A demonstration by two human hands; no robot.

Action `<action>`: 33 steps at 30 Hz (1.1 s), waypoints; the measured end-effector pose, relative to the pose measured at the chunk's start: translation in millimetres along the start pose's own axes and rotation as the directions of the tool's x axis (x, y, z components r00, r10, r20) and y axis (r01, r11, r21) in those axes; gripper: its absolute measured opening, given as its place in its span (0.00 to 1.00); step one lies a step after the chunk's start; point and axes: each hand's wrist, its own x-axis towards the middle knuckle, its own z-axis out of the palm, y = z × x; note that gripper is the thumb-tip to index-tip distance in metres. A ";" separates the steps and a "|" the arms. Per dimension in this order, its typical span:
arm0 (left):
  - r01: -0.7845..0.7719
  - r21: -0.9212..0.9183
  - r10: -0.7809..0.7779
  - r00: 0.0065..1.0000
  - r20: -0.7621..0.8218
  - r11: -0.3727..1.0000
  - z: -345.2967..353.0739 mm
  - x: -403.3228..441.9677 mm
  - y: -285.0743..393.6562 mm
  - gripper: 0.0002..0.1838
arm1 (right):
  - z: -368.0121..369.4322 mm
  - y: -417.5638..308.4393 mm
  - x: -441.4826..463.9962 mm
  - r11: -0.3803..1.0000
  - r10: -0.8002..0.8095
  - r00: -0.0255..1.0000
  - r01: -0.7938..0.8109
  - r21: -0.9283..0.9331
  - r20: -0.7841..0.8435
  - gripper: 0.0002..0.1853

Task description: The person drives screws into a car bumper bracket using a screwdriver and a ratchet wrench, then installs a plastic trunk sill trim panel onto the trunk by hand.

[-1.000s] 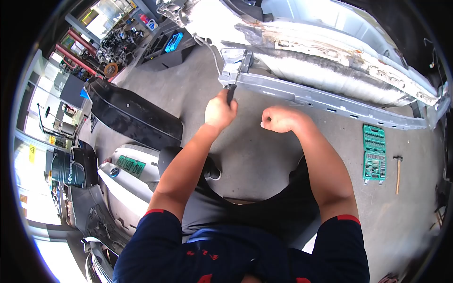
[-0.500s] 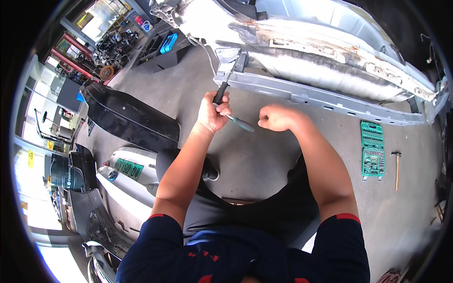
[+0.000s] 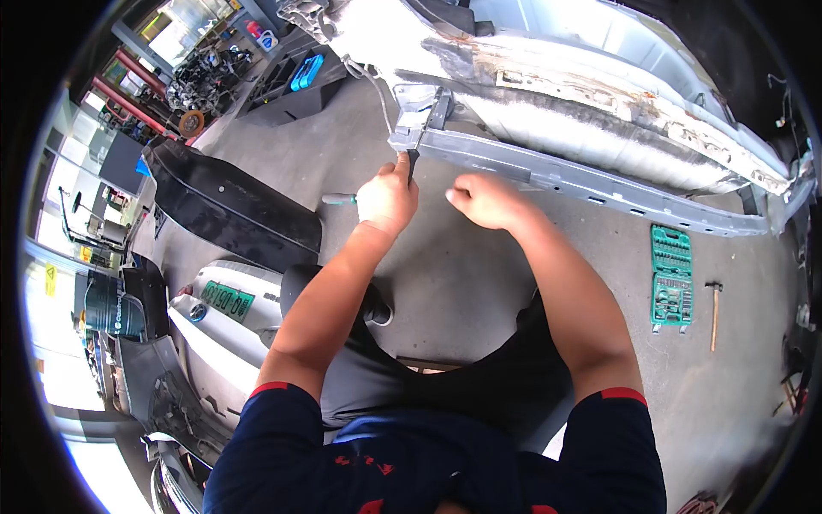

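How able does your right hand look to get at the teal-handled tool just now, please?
Probably not straight across: the left hand is between the right hand and the teal-handled tool, whose handle sticks out on the far side. Reaching around might work.

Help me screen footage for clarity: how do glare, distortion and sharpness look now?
Head view: glare bleaches the glass windows at left and parts of the white, rust-marked car body; fisheye distortion bows the long grey metal beam; black vignetting fills the corners; the open green plastic socket case is recognisable, its small pieces soft; shadow hides detail at far right.
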 end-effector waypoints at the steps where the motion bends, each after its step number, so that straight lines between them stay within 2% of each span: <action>1: -0.036 0.059 0.035 0.999 0.016 0.998 1.3 0.1 -0.5 0.29 | 1.0 -5.9 6.7 0.994 0.036 0.999 -0.034 0.106 -0.011 0.22; 3: -0.112 0.177 0.105 0.993 0.052 0.978 4.1 2.4 -2.9 0.31 | 1.4 -15.1 23.8 0.944 0.107 0.994 -0.094 0.316 -0.026 0.24; 4: -0.175 0.258 0.158 0.984 0.085 0.950 3.4 3.7 -1.8 0.30 | 27.8 0.0 49.4 0.792 0.118 0.992 -0.068 0.607 -0.043 0.29; 7: -0.338 0.433 0.261 0.938 0.228 0.836 -3.7 3.9 8.0 0.25 | 30.7 -19.5 70.1 0.621 0.231 0.968 -0.225 0.751 0.098 0.33; 8: -0.373 0.459 0.268 0.922 0.279 0.806 -8.1 6.0 12.3 0.23 | 30.9 -29.6 68.6 0.540 0.208 0.975 -0.185 0.821 0.084 0.31; 9: -0.409 0.483 0.275 0.905 0.326 0.774 -9.0 8.8 14.0 0.20 | 32.7 -30.9 76.9 0.486 0.204 0.968 -0.228 0.844 0.144 0.29; 10: -0.473 0.531 0.347 0.880 0.324 0.704 -8.3 9.7 10.9 0.16 | 30.7 -34.1 84.1 0.427 0.199 0.958 -0.273 0.862 0.205 0.27; 11: -0.501 0.526 0.372 0.865 0.337 0.688 -8.5 10.7 6.5 0.17 | 31.0 -36.7 88.7 0.366 0.192 0.945 -0.319 0.874 0.264 0.26; 13: -0.554 0.517 0.420 0.832 0.362 0.652 -12.0 14.1 -3.6 0.20 | 34.7 -34.5 95.7 0.297 0.205 0.937 -0.334 0.894 0.282 0.23; 16: -0.546 0.410 0.468 0.838 0.281 0.731 -17.7 13.8 -15.1 0.26 | 41.1 -26.3 111.5 0.281 0.185 0.939 -0.333 0.900 0.290 0.23; 18: -0.529 0.077 0.516 0.845 0.137 0.845 -24.4 15.0 -31.0 0.30 | 42.8 -22.8 117.6 0.319 0.174 0.946 -0.318 0.893 0.275 0.24; 19: -0.512 -0.100 0.519 0.853 0.059 0.853 -25.3 15.6 -37.3 0.32 | 41.6 -21.7 118.3 0.308 0.145 0.951 -0.304 0.901 0.272 0.25; 20: -0.419 -0.329 0.420 0.905 -0.073 0.846 -16.2 13.2 -42.4 0.27 | 39.9 -22.0 116.9 0.296 0.117 0.957 -0.289 0.910 0.266 0.25; 21: -0.210 -0.518 0.234 0.972 -0.020 0.829 -2.2 4.2 -43.8 0.24 | 39.1 -22.8 115.5 0.284 0.090 0.961 -0.276 0.918 0.261 0.25; 22: 0.013 -0.673 0.049 0.996 0.073 0.740 14.1 -8.9 -41.9 0.21 | 36.1 -28.2 114.0 0.282 0.068 0.967 -0.255 0.925 0.246 0.26; 23: 0.234 -0.777 -0.120 0.972 0.202 0.584 19.9 -15.8 -34.8 0.18 | 38.7 -25.7 116.2 0.281 0.048 0.969 -0.247 0.927 0.244 0.25; 24: 0.459 -0.880 -0.147 0.885 0.441 0.124 25.2 -18.5 -26.3 0.11 | 42.1 -21.8 117.3 0.280 0.028 0.969 -0.243 0.929 0.245 0.25; 25: 0.533 -0.843 -0.118 0.834 0.539 -0.081 29.9 -18.5 -23.8 0.11 | 44.8 -18.5 118.7 0.279 0.008 0.969 -0.237 0.930 0.245 0.25; 27: 0.615 -0.641 0.012 0.725 0.688 -0.460 38.3 -15.2 -22.1 0.12 | 46.5 -11.0 120.2 0.289 -0.035 0.970 -0.223 0.931 0.242 0.25; 28: 0.586 -0.591 0.071 0.740 0.669 -0.554 39.1 -13.9 -22.9 0.14 | 41.1 -12.5 117.2 0.293 -0.047 0.967 -0.227 0.929 0.251 0.25; 29: 0.591 -0.603 0.136 0.766 0.629 -0.536 38.6 -11.1 -27.0 0.13 | 36.9 -15.1 114.6 0.295 -0.059 0.964 -0.231 0.927 0.259 0.25; 30: 0.595 -0.616 0.202 0.783 0.588 -0.516 36.8 -8.1 -34.0 0.13 | 36.5 -20.5 114.1 0.308 0.000 0.973 -0.219 0.926 0.230 0.27; 31: 0.600 -0.628 0.269 0.794 0.546 -0.496 34.7 -5.3 -37.6 0.13 | 33.1 -21.5 115.3 0.433 0.064 0.975 -0.218 0.875 0.211 0.28; 32: 0.602 -0.783 0.078 0.798 0.598 -0.154 28.1 -4.0 -32.6 0.12 | 30.3 -23.2 115.9 0.546 0.126 0.974 -0.226 0.807 0.188 0.29; 33: 0.488 -0.824 0.023 0.857 0.516 0.289 24.1 -2.3 -32.6 0.13 | 27.6 -26.1 115.6 0.647 0.183 0.970 -0.243 0.723 0.162 0.31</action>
